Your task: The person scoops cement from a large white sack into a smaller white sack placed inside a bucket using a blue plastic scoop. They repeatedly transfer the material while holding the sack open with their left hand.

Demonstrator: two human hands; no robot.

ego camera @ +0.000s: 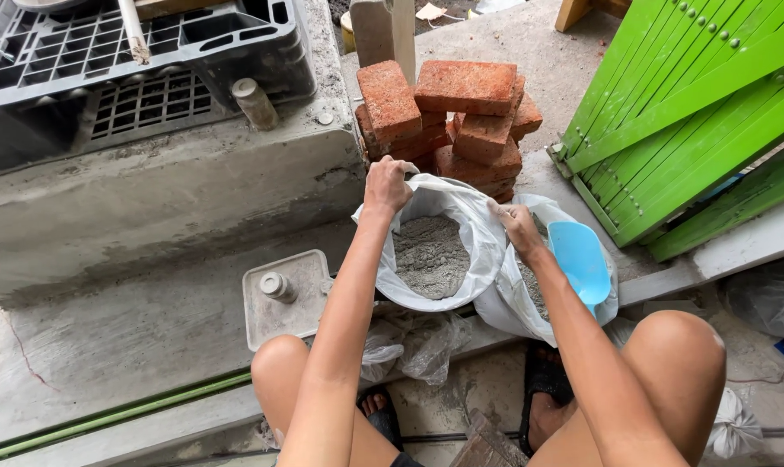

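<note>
A white bag point(461, 216) sits open just right of the frame's centre, holding grey powder point(431, 255). The left hand point(387, 184) grips the bag's rim at its upper left edge, fingers closed over the plastic. The right hand point(519, 227) pinches the rim on the bag's right side, so the mouth is spread between the two hands.

Touching the bag on its right is a second bag point(517, 307), also white and open, with a light blue scoop point(580, 259) resting in it, just right of the right hand.

Behind both bags, in the upper middle of the frame, stands a stack of red bricks point(448, 117). To the lower left of the bag lies a flat grey square lid point(286, 298) with a small round knob. Crumpled clear plastic point(418, 346) lies just below the bags, between the person's bare knees.

Everything rests on a rough concrete floor point(133, 337), with a raised concrete step point(167, 190) across the left. A dark plastic crate point(150, 52) sits on it in the upper left. A bright green slatted wooden panel point(694, 112) fills the upper right.
</note>
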